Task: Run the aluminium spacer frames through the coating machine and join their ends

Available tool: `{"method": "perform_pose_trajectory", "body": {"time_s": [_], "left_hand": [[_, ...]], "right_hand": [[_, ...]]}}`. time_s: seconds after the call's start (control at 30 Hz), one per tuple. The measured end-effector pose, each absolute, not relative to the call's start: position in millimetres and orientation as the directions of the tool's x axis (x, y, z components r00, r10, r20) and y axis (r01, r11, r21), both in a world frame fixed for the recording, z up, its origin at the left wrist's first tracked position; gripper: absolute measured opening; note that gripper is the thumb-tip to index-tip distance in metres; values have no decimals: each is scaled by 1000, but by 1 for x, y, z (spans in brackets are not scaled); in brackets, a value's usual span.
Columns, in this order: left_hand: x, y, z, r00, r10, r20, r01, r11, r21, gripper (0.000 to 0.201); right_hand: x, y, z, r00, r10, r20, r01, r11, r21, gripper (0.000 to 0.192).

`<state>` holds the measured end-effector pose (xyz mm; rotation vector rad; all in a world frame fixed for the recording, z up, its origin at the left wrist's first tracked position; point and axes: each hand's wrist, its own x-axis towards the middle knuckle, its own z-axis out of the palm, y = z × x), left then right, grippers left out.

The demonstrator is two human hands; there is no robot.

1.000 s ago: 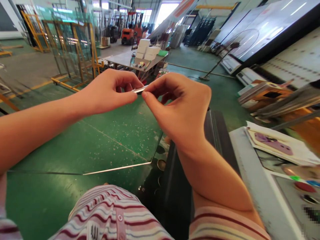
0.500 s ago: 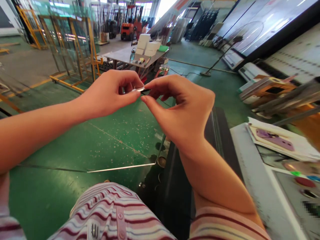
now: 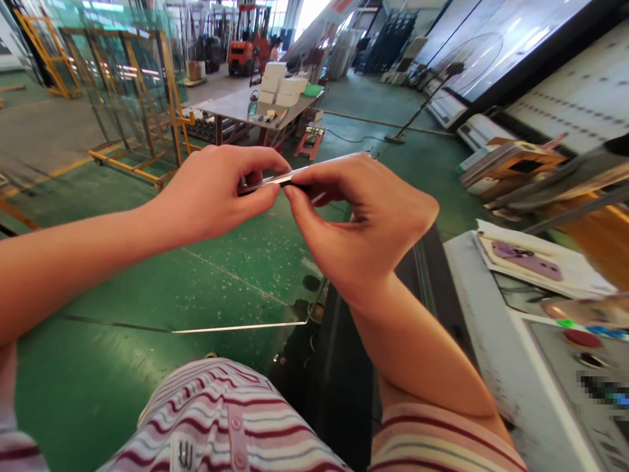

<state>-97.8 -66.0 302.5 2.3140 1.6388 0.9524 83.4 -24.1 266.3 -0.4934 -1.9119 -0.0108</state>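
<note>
A thin silvery metal strip (image 3: 275, 179) is pinched between both hands at chest height. My left hand (image 3: 216, 190) grips its left end with thumb and curled fingers. Thumb and forefinger of my right hand (image 3: 363, 216) close on its right end; the strip's far tip shows past those fingers. Below the hands lies a clear glass sheet (image 3: 236, 326) with a bright near edge, through which the green floor shows.
A white machine console (image 3: 515, 367) with coloured buttons and papers (image 3: 531, 265) stands at the right. A dark machine bed (image 3: 344, 367) runs beside the glass. Yellow racks of glass panes (image 3: 132, 98) stand far left, a cluttered work table (image 3: 255, 105) and an orange forklift (image 3: 240, 49) behind.
Both hands have shifted slightly lower and nearer in the picture, still pinching the strip. The view has tilted a little upward, and more of the strip shows between the fingers.
</note>
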Motion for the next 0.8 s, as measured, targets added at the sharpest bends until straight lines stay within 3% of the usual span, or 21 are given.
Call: {"method": "perform_pose_trajectory", "body": {"time_s": [0.47,0.8], "left_hand": [[-92,-66,309,248,875,416,714,-455,532,34],[-92,-64,299,228,851,473,721,-474,505,31]], "right_hand": [[84,-28,265,-254,393,884,467,850,-244,8],[88,-22,267,-296,411,862,345,888,-305,9]]}}
